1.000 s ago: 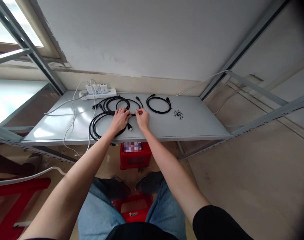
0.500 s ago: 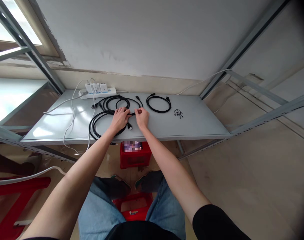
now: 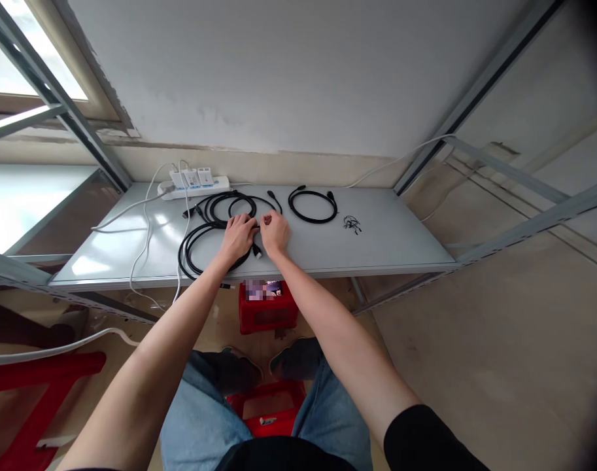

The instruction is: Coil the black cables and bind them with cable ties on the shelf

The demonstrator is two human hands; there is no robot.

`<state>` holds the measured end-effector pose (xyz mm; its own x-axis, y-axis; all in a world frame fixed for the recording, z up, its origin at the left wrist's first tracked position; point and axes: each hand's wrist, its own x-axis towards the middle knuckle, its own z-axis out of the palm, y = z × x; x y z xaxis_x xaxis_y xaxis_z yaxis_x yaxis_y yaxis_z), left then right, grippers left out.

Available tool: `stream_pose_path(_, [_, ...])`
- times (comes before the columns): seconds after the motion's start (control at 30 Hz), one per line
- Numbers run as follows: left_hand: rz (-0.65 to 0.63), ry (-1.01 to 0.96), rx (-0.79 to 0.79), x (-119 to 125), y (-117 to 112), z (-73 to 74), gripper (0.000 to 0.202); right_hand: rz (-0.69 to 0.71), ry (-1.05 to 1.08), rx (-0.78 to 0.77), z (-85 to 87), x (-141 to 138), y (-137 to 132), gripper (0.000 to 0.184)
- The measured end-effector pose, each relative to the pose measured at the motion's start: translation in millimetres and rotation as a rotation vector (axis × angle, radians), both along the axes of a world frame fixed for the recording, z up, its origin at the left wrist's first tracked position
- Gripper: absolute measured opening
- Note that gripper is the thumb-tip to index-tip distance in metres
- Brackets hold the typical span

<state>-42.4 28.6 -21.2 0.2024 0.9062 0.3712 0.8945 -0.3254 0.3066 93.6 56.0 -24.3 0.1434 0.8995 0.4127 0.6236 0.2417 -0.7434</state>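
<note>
Cables (image 3: 212,226), black ones, lie in a bunch of overlapping coils on a grey shelf (image 3: 327,252), spread roughly from 8 to 11 o'clock if you count from the hands. Left hand (image 3: 238,235) is palm-down on their 3 o'clock side. The fingers hide what's under them, so I can't tell if it's gripping or just pressing. Right hand (image 3: 273,231) is just beside it at 3, thumb and fingers curled in like a pinch, but whether they're closed on anything is too small to make out. Both sets of fingertips are super close, can't say if they touch.

A pale-tipped plug (image 3: 257,251) pokes out close by at 6, and a black connector (image 3: 272,194) sits at 1. One cable end (image 3: 226,286) hangs past the front edge around 7. Well apart from that mess there's a single neat loop (image 3: 314,220) at 2, then a little pile of thin black ties (image 3: 352,224) further out at 3.

White power strip (image 3: 195,191) is at 10, chargers (image 3: 191,176) plugged in, with white cords (image 3: 148,226) dropping over the edge at 8. Red stool (image 3: 267,318) at 6, lower than the shelf.
</note>
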Motion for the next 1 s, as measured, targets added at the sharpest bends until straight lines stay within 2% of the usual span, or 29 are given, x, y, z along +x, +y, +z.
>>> stream_pose_path(0.37, [-0.015,-0.004,0.002,-2.3,2.6,-4.3,0.029,0.056,-0.051,-0.059,3.6,-2.1,-5.1,0.013])
stream_pose_path(0.77, [-0.008,-0.037,-0.003,0.3,0.5,-2.1,0.035,0.054,-0.131,0.028,-0.1,-6.2,-8.9,0.012])
stream_pose_path(1.0, [-0.016,-0.018,0.006,0.5,1.0,-2.8,0.029,0.078,-0.033,0.011,-3.1,2.6,-1.4,0.027])
